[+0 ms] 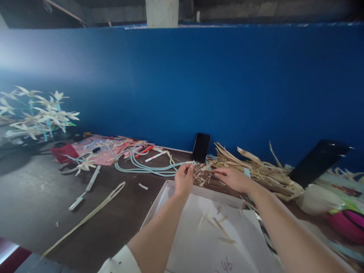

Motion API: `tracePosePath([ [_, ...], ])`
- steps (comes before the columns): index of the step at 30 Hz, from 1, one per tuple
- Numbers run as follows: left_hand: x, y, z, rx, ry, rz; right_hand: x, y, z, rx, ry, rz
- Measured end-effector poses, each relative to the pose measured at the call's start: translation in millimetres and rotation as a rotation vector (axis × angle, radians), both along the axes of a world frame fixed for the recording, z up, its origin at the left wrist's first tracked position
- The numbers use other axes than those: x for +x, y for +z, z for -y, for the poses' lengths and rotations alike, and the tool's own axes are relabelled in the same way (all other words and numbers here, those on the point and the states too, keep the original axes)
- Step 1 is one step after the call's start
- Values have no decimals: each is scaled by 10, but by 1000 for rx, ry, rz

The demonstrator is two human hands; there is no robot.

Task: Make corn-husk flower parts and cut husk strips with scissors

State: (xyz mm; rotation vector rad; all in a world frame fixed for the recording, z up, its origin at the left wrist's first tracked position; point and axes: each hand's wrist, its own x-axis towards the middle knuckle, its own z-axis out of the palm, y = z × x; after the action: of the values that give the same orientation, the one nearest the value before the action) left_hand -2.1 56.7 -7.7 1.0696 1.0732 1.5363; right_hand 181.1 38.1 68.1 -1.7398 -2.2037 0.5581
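Note:
My left hand (184, 178) is pinched above the far edge of a white box lid (182, 227), thumb and forefinger together. Long light blue cords (142, 167) lie in loops on the dark table and run up to this hand, with a small whitish tip showing just past the fingertips. My right hand (231, 178) reaches in from the right with its fingers drawn together, close to a scatter of small straw-coloured scraps (202, 178). Whatever sits between those fingertips is too small to make out. Some dry husk bits (220, 227) lie inside the lid.
A dark phone (201, 148) leans against the blue partition (227, 83). Dried husks (256, 172) are heaped at right, near a black panel (318, 163) and a pink item (348, 225). Husk flowers (42, 113), a red spool (65, 152) and a long straw strip (85, 218) are at left.

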Motion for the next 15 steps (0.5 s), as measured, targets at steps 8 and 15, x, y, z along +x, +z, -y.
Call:
tracePosePath([
  [8,-16,40,35,17,-9,-68,-14,-202,-71,-208,54,-222],
  [15,-15,54,42,14,-6,-55,-5,-192,-80,-70,-68,-187],
])
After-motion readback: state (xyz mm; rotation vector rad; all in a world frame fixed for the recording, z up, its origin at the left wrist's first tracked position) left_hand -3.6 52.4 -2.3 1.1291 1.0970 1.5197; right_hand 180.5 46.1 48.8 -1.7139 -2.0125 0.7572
